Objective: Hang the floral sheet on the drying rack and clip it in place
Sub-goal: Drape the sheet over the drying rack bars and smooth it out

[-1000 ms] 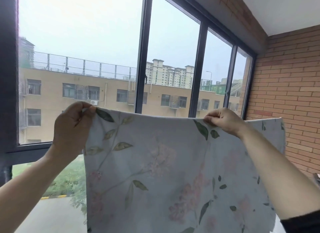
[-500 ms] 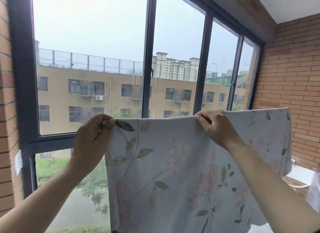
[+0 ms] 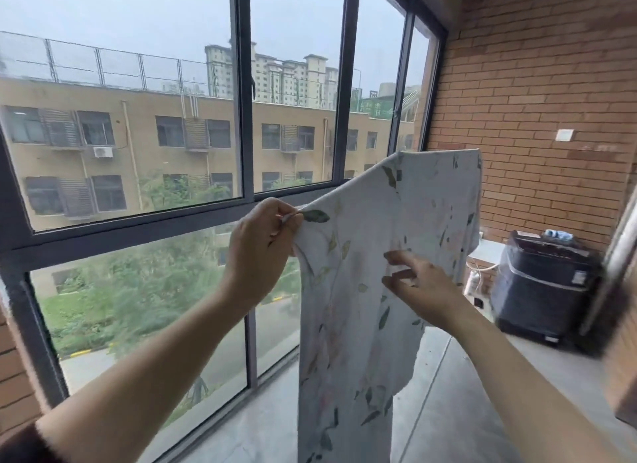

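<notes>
The floral sheet [image 3: 365,324], pale blue-white with green leaves and faint pink flowers, hangs in front of me, its top edge sloping up to the right. My left hand [image 3: 258,252] pinches its upper left corner at chest height. My right hand [image 3: 418,286] is lower, in front of the cloth, fingers spread and straight, holding nothing. The far right top of the sheet stays up by itself, as if draped over something I cannot make out. No drying rack or clip is visible.
A tall dark-framed window [image 3: 241,200] fills the left and middle. A brick wall [image 3: 537,117] closes the right side. A dark washing machine [image 3: 541,290] stands at the right on the grey concrete floor [image 3: 448,411].
My right hand has let go of the sheet's top edge and dropped lower with fingers spread. The sheet's left side sagged, and my view turned right and down.
</notes>
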`<control>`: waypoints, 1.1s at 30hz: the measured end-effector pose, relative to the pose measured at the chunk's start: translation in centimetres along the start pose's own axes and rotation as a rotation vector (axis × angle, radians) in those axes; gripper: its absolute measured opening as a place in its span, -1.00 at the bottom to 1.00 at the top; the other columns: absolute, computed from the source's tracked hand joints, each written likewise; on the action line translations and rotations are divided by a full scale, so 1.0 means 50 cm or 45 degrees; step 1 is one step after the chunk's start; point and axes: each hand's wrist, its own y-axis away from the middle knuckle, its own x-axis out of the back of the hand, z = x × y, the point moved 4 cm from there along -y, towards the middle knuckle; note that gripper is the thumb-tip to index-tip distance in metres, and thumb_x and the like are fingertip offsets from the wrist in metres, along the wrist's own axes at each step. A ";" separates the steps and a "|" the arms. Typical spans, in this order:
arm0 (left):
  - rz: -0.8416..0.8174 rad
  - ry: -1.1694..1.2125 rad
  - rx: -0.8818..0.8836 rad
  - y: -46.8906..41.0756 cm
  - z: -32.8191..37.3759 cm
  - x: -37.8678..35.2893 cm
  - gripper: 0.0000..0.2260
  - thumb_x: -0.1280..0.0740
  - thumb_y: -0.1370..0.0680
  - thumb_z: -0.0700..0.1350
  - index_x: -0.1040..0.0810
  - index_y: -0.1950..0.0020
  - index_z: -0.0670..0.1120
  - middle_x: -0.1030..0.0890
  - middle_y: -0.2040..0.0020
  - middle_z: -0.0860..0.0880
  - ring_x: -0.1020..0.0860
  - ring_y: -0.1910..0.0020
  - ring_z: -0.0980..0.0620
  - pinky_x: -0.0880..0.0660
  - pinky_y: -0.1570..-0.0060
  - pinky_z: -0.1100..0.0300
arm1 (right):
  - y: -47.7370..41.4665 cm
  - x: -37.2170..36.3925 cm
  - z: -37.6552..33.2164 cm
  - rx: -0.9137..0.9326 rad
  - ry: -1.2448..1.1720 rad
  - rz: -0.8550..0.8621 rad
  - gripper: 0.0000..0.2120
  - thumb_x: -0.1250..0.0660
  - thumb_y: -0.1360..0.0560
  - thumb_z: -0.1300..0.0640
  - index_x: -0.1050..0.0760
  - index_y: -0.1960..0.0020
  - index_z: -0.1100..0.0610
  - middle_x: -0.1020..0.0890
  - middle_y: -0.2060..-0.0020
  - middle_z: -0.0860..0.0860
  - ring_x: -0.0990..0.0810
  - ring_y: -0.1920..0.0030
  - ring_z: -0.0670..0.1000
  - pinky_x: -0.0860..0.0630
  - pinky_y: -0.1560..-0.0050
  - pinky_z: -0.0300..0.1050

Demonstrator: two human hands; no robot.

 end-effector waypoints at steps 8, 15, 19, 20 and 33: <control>-0.181 0.150 0.082 -0.042 0.086 -0.035 -0.95 -0.29 -0.58 -0.20 -0.52 0.06 -0.14 -0.66 0.26 -0.11 -0.65 0.39 0.06 -0.63 0.38 0.13 | 0.167 -0.132 -0.014 -0.310 -0.068 -0.177 -0.36 -0.44 -0.36 -0.24 -0.38 -0.36 -0.03 -0.53 -0.18 -0.11 -0.57 -0.05 -0.09 -0.48 0.02 -0.23; -0.149 0.181 0.125 -0.064 0.117 -0.029 -0.93 -0.28 -0.58 -0.22 -0.52 0.05 -0.20 -0.62 0.31 -0.07 -0.65 0.42 0.07 -0.60 0.41 0.21 | 0.165 -0.151 -0.057 -0.263 -0.112 -0.091 -0.69 -0.17 -0.53 0.21 -0.18 0.36 0.17 -0.33 0.44 0.11 -0.27 0.42 0.04 -0.14 0.34 -0.10; -0.108 0.259 0.241 -0.073 0.109 -0.012 -0.91 -0.28 -0.59 -0.23 -0.54 0.03 -0.24 -0.62 0.32 -0.09 -0.65 0.44 0.07 -0.61 0.42 0.20 | 0.184 -0.155 -0.096 -0.224 -0.212 -0.136 -0.69 -0.22 -0.55 0.04 -0.29 0.31 0.16 -0.41 0.42 0.09 -0.32 0.41 0.01 -0.24 0.34 -0.09; -0.103 0.277 0.266 -0.075 0.111 -0.010 -0.91 -0.29 -0.59 -0.23 -0.54 0.02 -0.24 -0.62 0.31 -0.09 -0.65 0.44 0.06 -0.61 0.42 0.20 | 0.184 -0.167 -0.107 -0.242 -0.149 -0.179 -0.69 -0.25 -0.52 -0.06 -0.37 0.24 0.16 -0.47 0.37 0.06 -0.39 0.37 0.00 -0.29 0.33 -0.10; -0.099 0.200 0.325 -0.087 0.056 0.039 -0.91 -0.30 -0.58 -0.21 -0.53 -0.02 -0.23 -0.61 0.28 -0.07 -0.62 0.47 0.14 -0.56 0.45 0.31 | 0.156 -0.254 -0.119 -0.362 0.103 -0.240 -0.70 -0.10 -0.55 0.27 -0.18 0.35 0.14 -0.30 0.44 0.02 -0.24 0.45 -0.02 -0.11 0.48 -0.20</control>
